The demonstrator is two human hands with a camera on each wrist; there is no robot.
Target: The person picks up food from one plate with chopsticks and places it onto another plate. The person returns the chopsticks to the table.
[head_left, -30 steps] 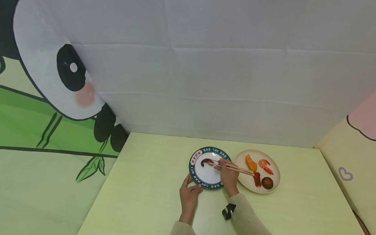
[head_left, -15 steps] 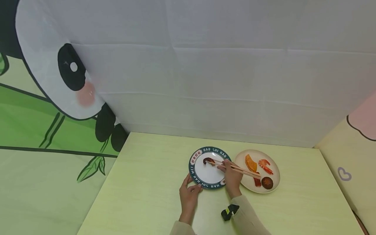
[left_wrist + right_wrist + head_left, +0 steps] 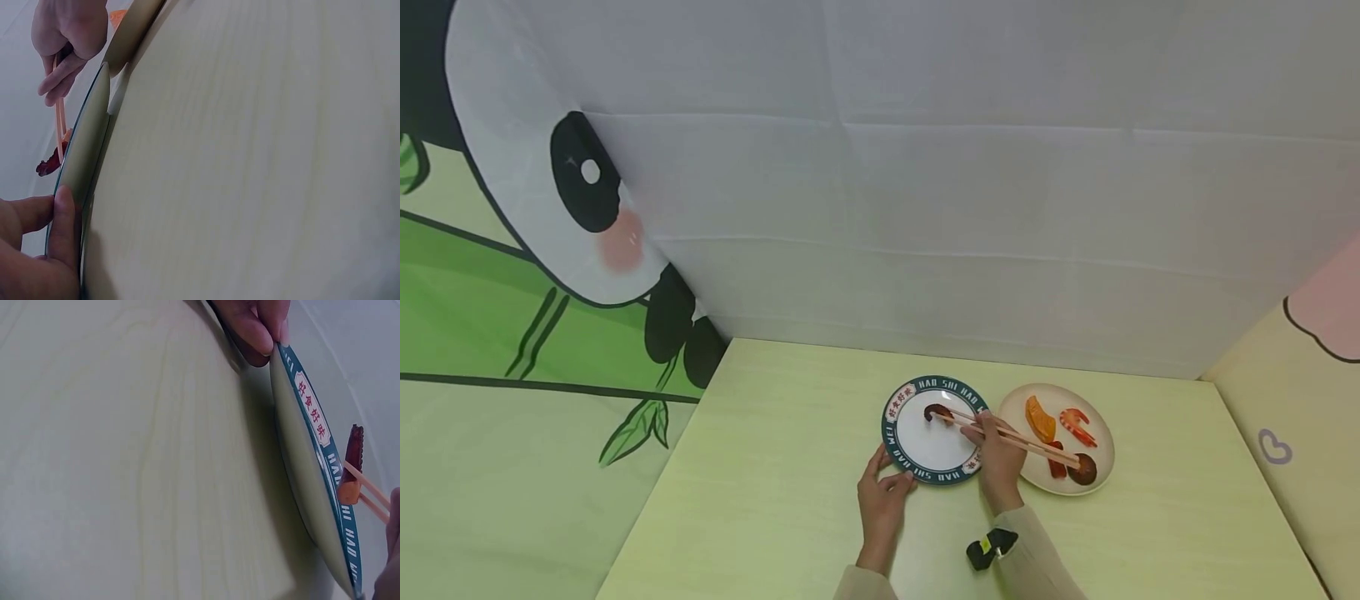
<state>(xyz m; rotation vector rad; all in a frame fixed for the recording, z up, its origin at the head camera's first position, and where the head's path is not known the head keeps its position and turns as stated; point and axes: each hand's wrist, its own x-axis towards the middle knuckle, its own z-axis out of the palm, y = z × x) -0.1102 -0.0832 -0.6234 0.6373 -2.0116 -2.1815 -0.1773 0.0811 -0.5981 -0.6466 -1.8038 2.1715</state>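
Note:
My left hand (image 3: pixel 882 506) pinches the near-left rim of a white plate (image 3: pixel 925 446) with a dark green lettered border. In the left wrist view its thumb (image 3: pixel 62 228) lies along the plate's edge. My right hand (image 3: pixel 1000 467) holds a pair of wooden chopsticks (image 3: pixel 1028 443) over the plate's right side. Between the chopstick tips is a curled, dark red-brown food piece (image 3: pixel 354 453) with a bumpy edge and an orange end, over the plate's white middle. The chopsticks' back ends overlap the second plate in the head view.
A cream plate (image 3: pixel 1101 421) stands right beside the lettered one. On it lie an orange wedge (image 3: pixel 1040 419), a shrimp (image 3: pixel 1078 427), a red piece (image 3: pixel 1056 468) and a brown mushroom cap (image 3: pixel 1084 471). A pale wooden table (image 3: pixel 790 467) bears both plates, with a white cloth (image 3: pixel 925 208) behind.
My right hand has shifted right and slightly nearer, and the chopsticks' back ends now reach the mushroom cap. The curled piece has moved a little right. My left hand stays put.

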